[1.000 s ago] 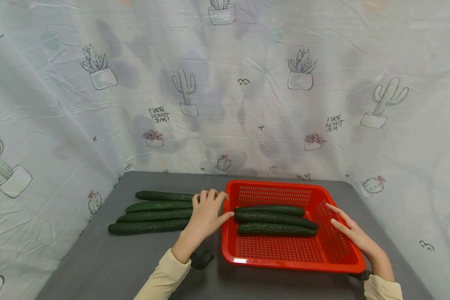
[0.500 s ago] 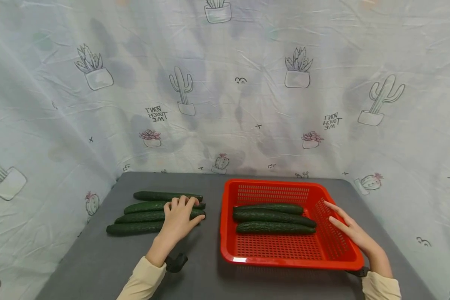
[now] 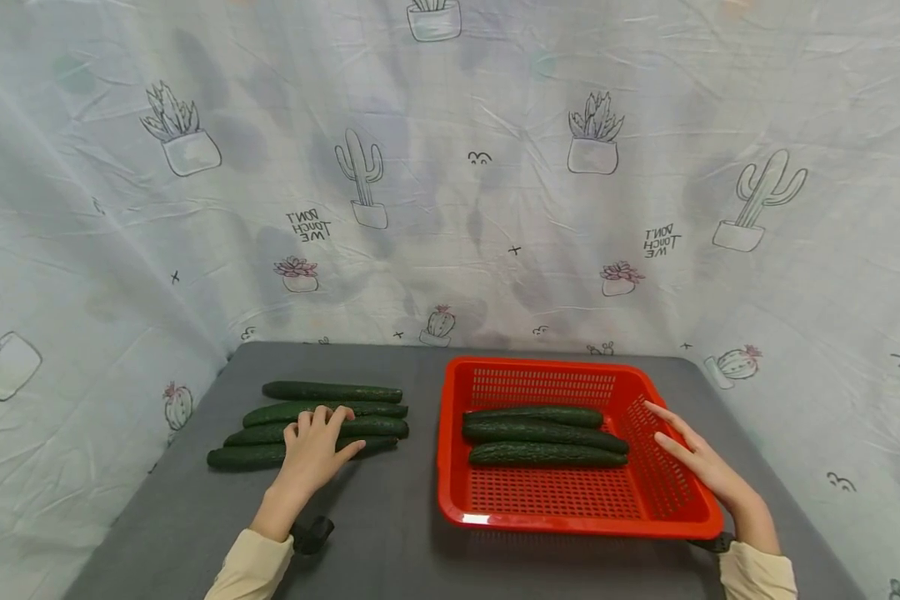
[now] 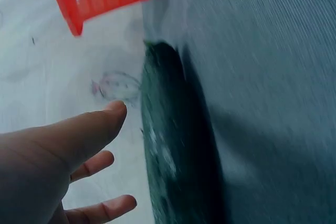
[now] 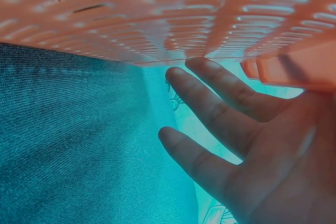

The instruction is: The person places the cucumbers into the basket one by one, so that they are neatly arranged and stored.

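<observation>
In the head view, my left hand [image 3: 309, 454] hovers over the front of a row of cucumbers [image 3: 330, 392] on the table, its fingers spread and slightly bent. The left wrist view shows a dark green cucumber [image 4: 176, 129] close beside the thumb and fingers, with a gap between. My right hand [image 3: 708, 471] holds the right side of a red plastic basket [image 3: 570, 525]. Its thumb and index finger reach over the rim, while the other fingers [image 5: 210, 111] lie against the outside of the slotted wall. Three cucumbers [image 3: 543, 430] lie side by side in the basket.
A grey table [image 3: 157, 517] carries everything. Behind it and on both sides hangs a pale curtain [image 3: 420, 167] printed with potted cacti. The basket stands right of the loose cucumbers, with a strip of grey tabletop between them.
My left hand has moved left and down, from beside the basket's left rim to over the loose cucumbers. The right hand and the basket stay as they were.
</observation>
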{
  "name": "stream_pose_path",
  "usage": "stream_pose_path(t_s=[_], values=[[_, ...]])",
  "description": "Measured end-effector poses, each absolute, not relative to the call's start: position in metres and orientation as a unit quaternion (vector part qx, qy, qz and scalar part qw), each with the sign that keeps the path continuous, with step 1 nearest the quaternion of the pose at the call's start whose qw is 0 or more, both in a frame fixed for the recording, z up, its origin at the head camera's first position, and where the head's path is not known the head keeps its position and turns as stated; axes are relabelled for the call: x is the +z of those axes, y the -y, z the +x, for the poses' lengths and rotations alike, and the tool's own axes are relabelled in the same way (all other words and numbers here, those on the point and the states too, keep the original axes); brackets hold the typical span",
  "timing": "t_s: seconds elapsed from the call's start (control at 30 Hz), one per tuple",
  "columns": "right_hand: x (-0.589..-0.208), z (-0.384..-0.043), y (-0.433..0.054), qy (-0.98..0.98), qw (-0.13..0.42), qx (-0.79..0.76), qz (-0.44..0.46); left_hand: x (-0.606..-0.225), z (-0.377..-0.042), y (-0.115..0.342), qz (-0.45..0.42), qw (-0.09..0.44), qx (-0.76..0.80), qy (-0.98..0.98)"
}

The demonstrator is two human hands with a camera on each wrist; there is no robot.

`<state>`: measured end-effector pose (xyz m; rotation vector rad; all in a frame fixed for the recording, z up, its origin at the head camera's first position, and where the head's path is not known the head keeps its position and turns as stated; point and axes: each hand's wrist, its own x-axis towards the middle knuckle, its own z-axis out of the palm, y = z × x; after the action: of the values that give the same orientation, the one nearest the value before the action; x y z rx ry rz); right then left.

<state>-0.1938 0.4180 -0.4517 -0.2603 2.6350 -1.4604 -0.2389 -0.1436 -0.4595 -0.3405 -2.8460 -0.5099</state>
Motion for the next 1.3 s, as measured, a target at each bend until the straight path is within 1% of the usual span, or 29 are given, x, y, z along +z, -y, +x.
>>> stream_pose_path(t_s=[0.3,0.57,0.67,0.83,1.03,1.3], values=[[-0.450,-0.194,-0.416,-0.863,0.064,-0.494,-0.081,-0.471,-0.243,0.166,-0.106,0.111,-0.172,0.973],[-0.451,-0.195,-0.419,-0.867,0.064,-0.489,-0.074,-0.477,-0.247,0.182,-0.106,0.068,-0.162,0.979],[-0.454,-0.196,-0.419,-0.872,0.063,-0.481,-0.073,-0.477,-0.246,0.188,-0.113,0.059,-0.153,0.980],[-0.456,-0.198,-0.419,-0.874,0.058,-0.477,-0.073,-0.477,-0.246,0.192,-0.125,0.064,-0.149,0.979],[-0.454,-0.196,-0.418,-0.840,0.077,-0.532,-0.069,-0.480,-0.248,0.192,-0.127,0.062,-0.160,0.977],[-0.453,-0.195,-0.418,-0.846,0.075,-0.523,-0.068,-0.478,-0.244,0.191,-0.148,0.077,-0.108,0.980]])
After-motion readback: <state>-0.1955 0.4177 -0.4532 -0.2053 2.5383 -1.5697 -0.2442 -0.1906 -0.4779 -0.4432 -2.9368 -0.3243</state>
